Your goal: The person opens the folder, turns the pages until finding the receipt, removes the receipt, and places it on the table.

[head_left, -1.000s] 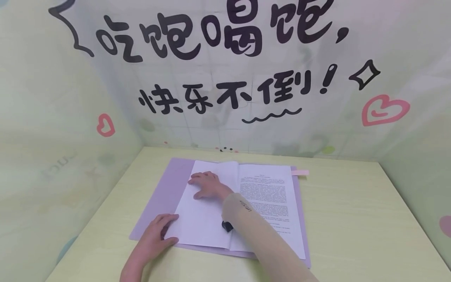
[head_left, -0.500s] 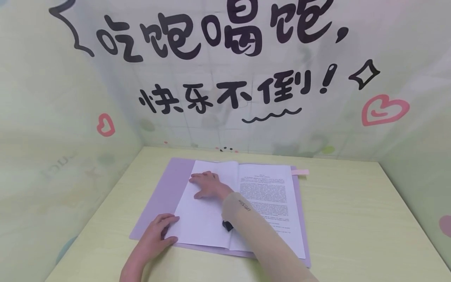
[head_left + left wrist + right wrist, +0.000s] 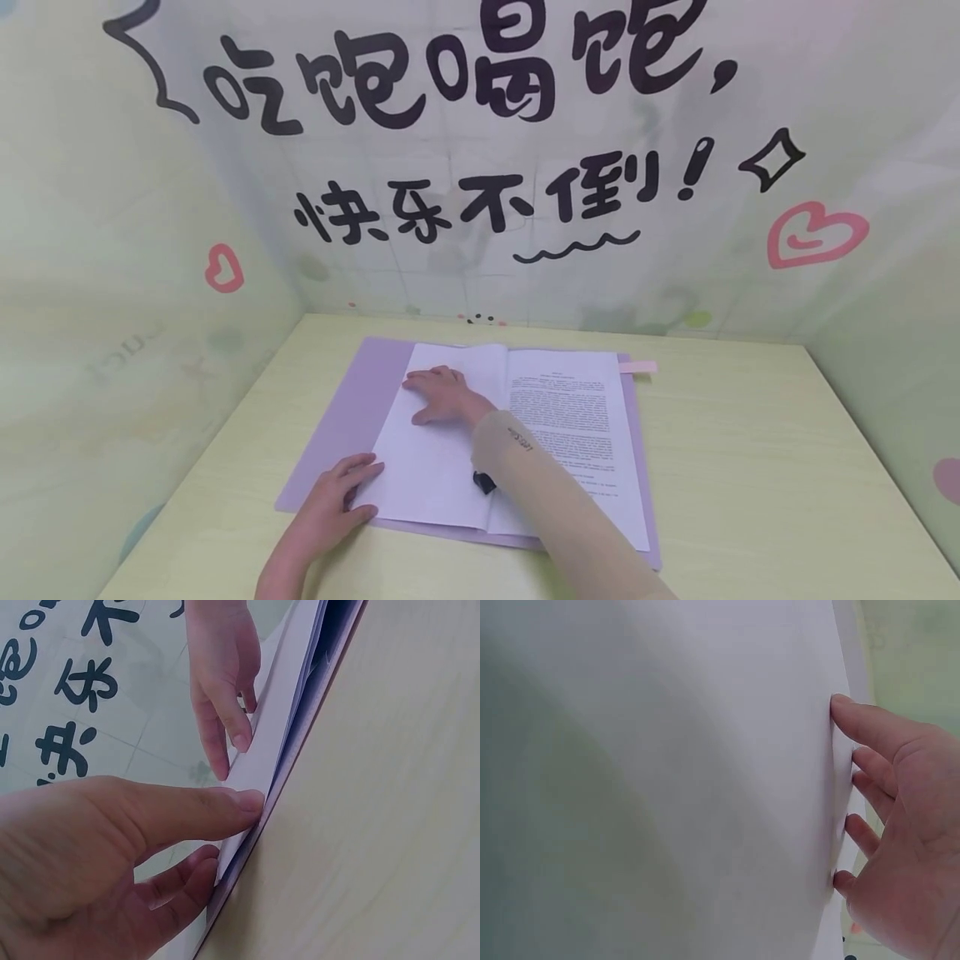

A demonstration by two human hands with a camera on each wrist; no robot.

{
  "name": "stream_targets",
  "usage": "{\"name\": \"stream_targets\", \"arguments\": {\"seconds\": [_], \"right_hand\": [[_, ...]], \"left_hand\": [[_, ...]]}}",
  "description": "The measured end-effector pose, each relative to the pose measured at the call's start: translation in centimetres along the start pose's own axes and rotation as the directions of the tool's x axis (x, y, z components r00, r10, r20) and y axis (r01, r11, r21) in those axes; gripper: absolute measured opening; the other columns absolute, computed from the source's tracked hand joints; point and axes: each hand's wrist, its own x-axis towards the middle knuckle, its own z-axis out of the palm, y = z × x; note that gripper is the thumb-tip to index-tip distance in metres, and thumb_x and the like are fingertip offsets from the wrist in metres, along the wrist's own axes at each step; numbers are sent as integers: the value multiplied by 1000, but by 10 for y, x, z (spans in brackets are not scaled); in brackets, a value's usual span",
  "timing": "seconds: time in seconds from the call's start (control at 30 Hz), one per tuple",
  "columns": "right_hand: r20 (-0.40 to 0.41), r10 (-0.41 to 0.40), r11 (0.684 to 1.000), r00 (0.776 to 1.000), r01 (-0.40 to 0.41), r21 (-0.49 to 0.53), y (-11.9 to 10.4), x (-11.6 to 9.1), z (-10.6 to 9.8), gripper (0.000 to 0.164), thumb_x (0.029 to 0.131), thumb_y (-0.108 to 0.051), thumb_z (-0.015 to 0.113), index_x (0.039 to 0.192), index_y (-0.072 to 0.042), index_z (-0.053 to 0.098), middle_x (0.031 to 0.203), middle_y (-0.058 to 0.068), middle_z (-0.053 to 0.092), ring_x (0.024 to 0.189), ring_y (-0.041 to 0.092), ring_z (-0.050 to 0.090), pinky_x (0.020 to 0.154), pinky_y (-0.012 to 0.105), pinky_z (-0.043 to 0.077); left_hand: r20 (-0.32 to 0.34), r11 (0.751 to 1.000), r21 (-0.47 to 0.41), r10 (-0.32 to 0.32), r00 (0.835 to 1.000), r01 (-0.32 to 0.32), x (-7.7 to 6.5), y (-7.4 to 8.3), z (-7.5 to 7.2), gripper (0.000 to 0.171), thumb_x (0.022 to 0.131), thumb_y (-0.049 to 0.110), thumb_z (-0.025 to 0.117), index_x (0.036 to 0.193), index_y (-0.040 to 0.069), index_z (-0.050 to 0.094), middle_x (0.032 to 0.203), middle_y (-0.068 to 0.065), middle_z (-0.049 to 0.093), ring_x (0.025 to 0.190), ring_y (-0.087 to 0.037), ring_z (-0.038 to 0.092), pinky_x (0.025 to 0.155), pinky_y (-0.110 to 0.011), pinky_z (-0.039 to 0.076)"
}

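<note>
Backdrop is a pale sheet with two rows of big black Chinese characters, wavy underline, four-point star outline at upper right. Pink heart below the star, smaller red-pink heart on the left side panel. Side panels pale green-white.

Tabletop is light yellowish wood-look. Purple folder lies open and flat on it, roughly mid-frame, wide purple strip showing along its left side. White pages inside, spread open: blank left page, printed right page, print too small to read. Pink tab sticks out past the right edge, near the top.

Left hand at the lower-left corner of the blank page. Thumb on the bottom edge, fingers on the left edge, thumb and fingers apart with a gap between. Left wrist view shows the thumb tip touching the page edge.

Right hand on the upper part of the blank page, fingers and thumb spread, tips touching paper, nothing gripped. Beige sleeve crosses the printed page and covers part of it. Small black object at the sleeve's underside, mostly hidden.
</note>
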Motion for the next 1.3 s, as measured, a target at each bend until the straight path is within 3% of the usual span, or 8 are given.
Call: {"name": "stream_targets", "arguments": {"seconds": [0.2,0.5,0.77,0.9,1.03,1.3], "right_hand": [[-12,-10,1000,1000,10,-4,-2,-1,-2,64,93,-34,66,151,-24,41,163,-6,31,151,25,25,126,47,18],[-29,-23,999,999,23,-28,0,-3,-8,61,95,-35,62,151,-21,40,162,-1,32,153,21,24,127,47,17],[-143,-36,978,989,64,198,-1,-23,-24,56,95,-29,64,147,-19,46,161,3,36,151,23,28,126,46,24],[-231,-21,942,973,97,322,4,-41,-34,54,96,-27,63,147,-18,47,158,3,39,150,24,31,125,44,26],[-318,47,911,947,90,403,14,-59,-42,52,96,-28,63,146,-21,47,155,0,42,147,22,34,123,43,30],[-450,208,854,868,64,517,41,-100,-58,51,96,-28,64,145,-24,48,156,0,42,151,23,29,123,49,28]], "left_hand": [[-23,999,22,39,999,-38,-1,-1,0,52,74,8,81,125,4,67,133,-13,62,112,-32,59,93,-46,50],[-8,999,26,40,999,-40,3,-3,-1,53,74,12,83,124,7,67,133,-12,62,115,-35,59,96,-51,49],[6,1000,7,18,1000,-18,1,-3,-1,53,74,10,82,124,6,66,133,-13,62,119,-38,58,99,-56,47],[-12,999,18,36,999,-36,0,-3,1,52,74,9,82,123,6,67,132,-13,62,117,-37,59,97,-52,48],[-17,999,24,47,999,-46,-1,-3,2,53,74,10,82,124,6,66,132,-13,62,117,-37,59,96,-50,48],[-16,999,12,49,999,-49,-1,-3,2,53,75,6,80,125,4,65,134,-15,61,120,-38,57,98,-54,47]]}}
